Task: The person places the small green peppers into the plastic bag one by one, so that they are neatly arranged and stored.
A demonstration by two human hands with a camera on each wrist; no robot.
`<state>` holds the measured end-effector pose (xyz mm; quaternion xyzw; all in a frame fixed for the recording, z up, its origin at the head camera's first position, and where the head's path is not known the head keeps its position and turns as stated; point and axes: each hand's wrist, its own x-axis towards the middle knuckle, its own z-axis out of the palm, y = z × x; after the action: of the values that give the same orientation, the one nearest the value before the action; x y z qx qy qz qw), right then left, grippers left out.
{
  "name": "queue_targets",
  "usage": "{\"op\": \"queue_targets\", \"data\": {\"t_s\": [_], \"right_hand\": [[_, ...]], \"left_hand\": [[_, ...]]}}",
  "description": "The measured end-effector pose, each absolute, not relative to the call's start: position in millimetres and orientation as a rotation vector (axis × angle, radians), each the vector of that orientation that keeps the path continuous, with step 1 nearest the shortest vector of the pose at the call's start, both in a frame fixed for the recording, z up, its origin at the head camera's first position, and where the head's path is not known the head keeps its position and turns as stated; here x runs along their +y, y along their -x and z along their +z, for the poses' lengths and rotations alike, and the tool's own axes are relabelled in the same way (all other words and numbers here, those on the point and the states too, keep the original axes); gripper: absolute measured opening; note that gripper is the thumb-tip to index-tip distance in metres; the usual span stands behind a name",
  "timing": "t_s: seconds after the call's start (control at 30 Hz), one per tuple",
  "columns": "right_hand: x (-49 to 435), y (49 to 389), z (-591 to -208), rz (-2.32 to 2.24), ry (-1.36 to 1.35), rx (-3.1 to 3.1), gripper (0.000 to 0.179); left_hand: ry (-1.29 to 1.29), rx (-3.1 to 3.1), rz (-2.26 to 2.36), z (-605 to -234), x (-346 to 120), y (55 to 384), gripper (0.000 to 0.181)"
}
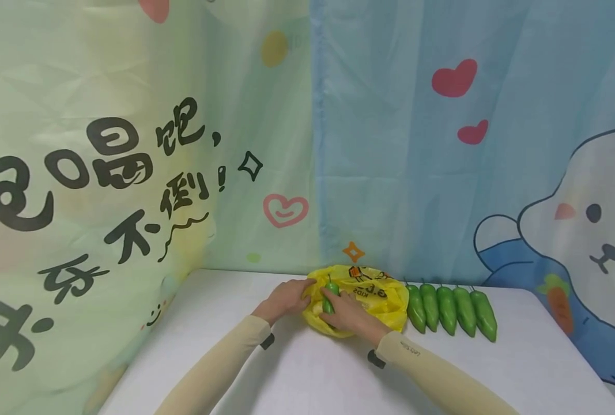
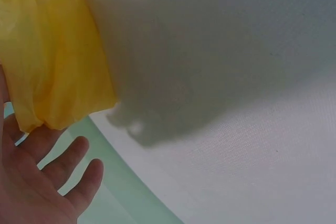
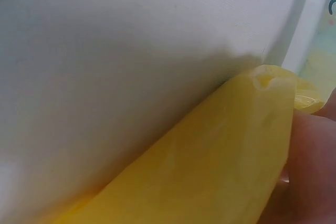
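Observation:
A yellow plastic bag with printed drawings and lettering lies with its mouth spread at the back middle of the table. My left hand pinches its left rim; in the left wrist view, the other fingers of that hand are spread beneath the hanging plastic. Over the bag's opening, my right hand holds a green pepper, stem up. The right wrist view has yellow plastic beside part of the right hand, and the pepper is hidden there.
Several more green peppers lie side by side in a row right of the bag, stems toward the back. The white table ends at a printed curtain behind. Curtain also hangs along the left side.

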<state>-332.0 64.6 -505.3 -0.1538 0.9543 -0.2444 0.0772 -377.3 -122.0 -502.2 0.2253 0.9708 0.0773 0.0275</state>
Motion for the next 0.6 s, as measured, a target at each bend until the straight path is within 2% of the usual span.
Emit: {"op": "queue_targets", "data": {"t_s": [0.6], "right_hand": [[71.1,326.6,-504.9,-0.64,0.461,2.889,0.071]], "left_hand": [[-0.697,3.001,0.264,-503.0,-119.7,375.4,0.049]]}}
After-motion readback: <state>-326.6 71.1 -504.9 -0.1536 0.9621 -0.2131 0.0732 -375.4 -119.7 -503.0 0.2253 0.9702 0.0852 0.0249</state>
